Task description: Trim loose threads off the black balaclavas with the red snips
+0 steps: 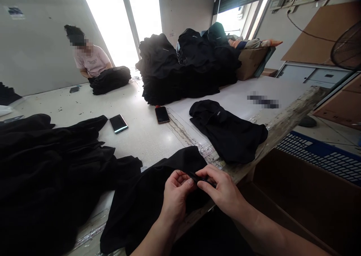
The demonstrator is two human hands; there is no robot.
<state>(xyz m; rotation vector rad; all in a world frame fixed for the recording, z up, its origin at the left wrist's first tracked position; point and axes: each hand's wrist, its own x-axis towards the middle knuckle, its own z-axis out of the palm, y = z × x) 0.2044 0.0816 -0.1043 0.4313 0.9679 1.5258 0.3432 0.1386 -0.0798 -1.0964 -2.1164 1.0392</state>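
A black garment [146, 195] lies spread at the table's near edge, partly hanging toward me. My left hand [177, 190] pinches a bit of its cloth between thumb and fingers. Closed around a slim black tool [194, 176], which looks like thread snips, is my right hand [221, 186]. The tool's tip meets the cloth beside my left thumb; its blades are hard to make out against the black fabric. To the right, another black garment [228, 131] with a small light print lies flat.
A heap of black garments [42, 165] covers the left side. Two phones [118, 123] and tall stacks of black clothing [180, 71] stand farther back. Across the table a person [93, 58] sits behind a garment pile. An open cardboard box [299, 195] and blue crate [318, 154] are at right.
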